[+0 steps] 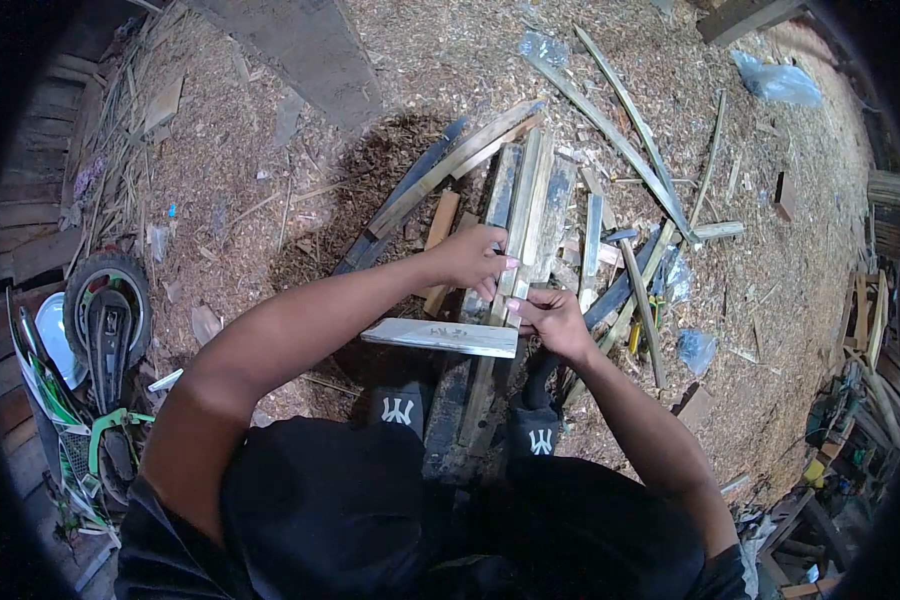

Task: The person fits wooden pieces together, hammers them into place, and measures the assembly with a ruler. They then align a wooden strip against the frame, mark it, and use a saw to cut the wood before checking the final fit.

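Note:
Several long, narrow wooden strips (533, 205) lie lengthwise along a dark, worn beam (450, 430) between my legs. My left hand (470, 258) reaches in from the left, its fingers bent around the edge of a strip. Just below and to the right, my right hand (558, 322) pinches the same strip between thumb and fingers. A short pale board (440, 336) with faint markings lies crosswise over the beam, its right end close under my right hand. The fingers' undersides are hidden.
Loose wood strips (620, 145) and offcuts lie on the shavings-covered floor ahead and to the right. A wide plank (290, 55) stands at the upper left. A small green motorbike (100, 370) is at the left. Plastic bags (778, 78) lie at the right.

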`<state>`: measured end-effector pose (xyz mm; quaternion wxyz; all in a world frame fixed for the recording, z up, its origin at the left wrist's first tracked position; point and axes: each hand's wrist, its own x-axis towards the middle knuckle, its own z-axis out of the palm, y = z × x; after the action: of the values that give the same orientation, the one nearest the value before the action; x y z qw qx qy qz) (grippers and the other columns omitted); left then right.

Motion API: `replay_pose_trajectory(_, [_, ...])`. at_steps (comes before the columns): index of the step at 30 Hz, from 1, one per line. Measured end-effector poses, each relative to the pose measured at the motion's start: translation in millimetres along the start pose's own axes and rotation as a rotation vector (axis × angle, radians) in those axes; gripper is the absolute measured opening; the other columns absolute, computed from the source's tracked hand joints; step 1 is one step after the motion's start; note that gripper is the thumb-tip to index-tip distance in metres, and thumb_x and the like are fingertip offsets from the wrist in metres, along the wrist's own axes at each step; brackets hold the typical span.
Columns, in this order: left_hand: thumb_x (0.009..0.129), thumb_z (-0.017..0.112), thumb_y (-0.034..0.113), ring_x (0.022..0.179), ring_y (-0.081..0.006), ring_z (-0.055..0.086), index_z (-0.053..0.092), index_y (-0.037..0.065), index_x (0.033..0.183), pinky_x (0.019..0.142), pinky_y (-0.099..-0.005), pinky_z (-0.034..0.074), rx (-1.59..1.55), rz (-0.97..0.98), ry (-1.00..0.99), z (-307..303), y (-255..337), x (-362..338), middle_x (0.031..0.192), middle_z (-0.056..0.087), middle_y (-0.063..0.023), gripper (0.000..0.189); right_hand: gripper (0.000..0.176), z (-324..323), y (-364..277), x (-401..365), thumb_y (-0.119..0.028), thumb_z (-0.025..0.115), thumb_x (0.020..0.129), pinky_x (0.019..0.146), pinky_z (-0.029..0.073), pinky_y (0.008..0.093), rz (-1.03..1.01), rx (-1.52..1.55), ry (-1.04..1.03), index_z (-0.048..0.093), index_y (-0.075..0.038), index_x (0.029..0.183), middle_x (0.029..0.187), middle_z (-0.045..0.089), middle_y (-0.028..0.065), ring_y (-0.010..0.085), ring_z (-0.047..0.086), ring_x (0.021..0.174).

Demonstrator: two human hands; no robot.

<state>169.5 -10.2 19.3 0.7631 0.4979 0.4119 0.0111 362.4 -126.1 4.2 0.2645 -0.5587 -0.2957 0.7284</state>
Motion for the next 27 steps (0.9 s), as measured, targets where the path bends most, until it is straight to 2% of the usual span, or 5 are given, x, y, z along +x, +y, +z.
replay_pose_trajectory(12, [0.100, 0.058, 0.024, 0.068, -0.0231, 0.071, 0.052, -0.004, 0.114, 0.060, -0.0325, 0.062, 0.016, 0.001, -0.013, -2.1, -2.6, 2.2, 0.086, 0.066, -0.0183, 0.031, 0.018, -0.8, 3.8, 2.2, -0.016, 0.070, 0.092, 0.065, 0.057, 0.0258, -0.019, 0.019, 0.004, 0.073, -0.001, 0.102, 0.088, 0.071, 0.0041, 0.0096, 0.066, 0.075])
replay_pose_trajectory(19, [0.098, 0.061, 0.025, 0.068, -0.0233, 0.070, 0.051, -0.002, 0.111, 0.059, -0.0327, 0.061, -0.027, -0.010, -0.015, -1.8, -10.7, 7.1, 0.085, 0.066, -0.0184, 0.032, 0.019, 2.6, 1.7, -0.9, -0.015, 0.070, 0.092, 0.066, 0.057, 0.0259, -0.053, 0.038, 0.017, 0.072, 0.001, 0.102, 0.087, 0.071, 0.0043, 0.0101, 0.066, 0.076])
replay_pose_trajectory(22, [0.096, 0.065, 0.024, 0.065, -0.0232, 0.070, 0.050, -0.002, 0.107, 0.056, -0.0334, 0.061, -0.042, 0.013, 0.051, 6.4, -11.9, 3.4, 0.084, 0.065, -0.0190, 0.031, 0.020, 4.7, -0.3, -3.0, -0.015, 0.069, 0.092, 0.066, 0.057, 0.0259, -0.072, 0.022, 0.013, 0.072, 0.001, 0.103, 0.090, 0.071, 0.0054, 0.0106, 0.066, 0.077])
replay_pose_trajectory(25, [0.091, 0.070, 0.021, 0.059, -0.0224, 0.069, 0.048, -0.004, 0.098, 0.049, -0.0342, 0.060, -0.016, 0.029, 0.279, 18.0, 0.0, -10.2, 0.077, 0.064, -0.0171, 0.033, 0.023, 6.1, -8.4, -8.4, -0.015, 0.069, 0.093, 0.066, 0.058, 0.0259, -0.072, -0.025, -0.005, 0.070, 0.002, 0.108, 0.095, 0.070, 0.0058, 0.0114, 0.066, 0.079])
replay_pose_trajectory(27, [0.092, 0.070, 0.021, 0.060, -0.0221, 0.069, 0.049, -0.003, 0.095, 0.049, -0.0336, 0.060, 0.002, 0.037, 0.313, 22.3, -0.1, -15.1, 0.075, 0.064, -0.0162, 0.032, 0.025, 9.5, -12.8, -12.3, -0.015, 0.068, 0.093, 0.066, 0.058, 0.0262, -0.087, 0.001, -0.018, 0.068, 0.001, 0.111, 0.097, 0.070, 0.0064, 0.0121, 0.066, 0.081])
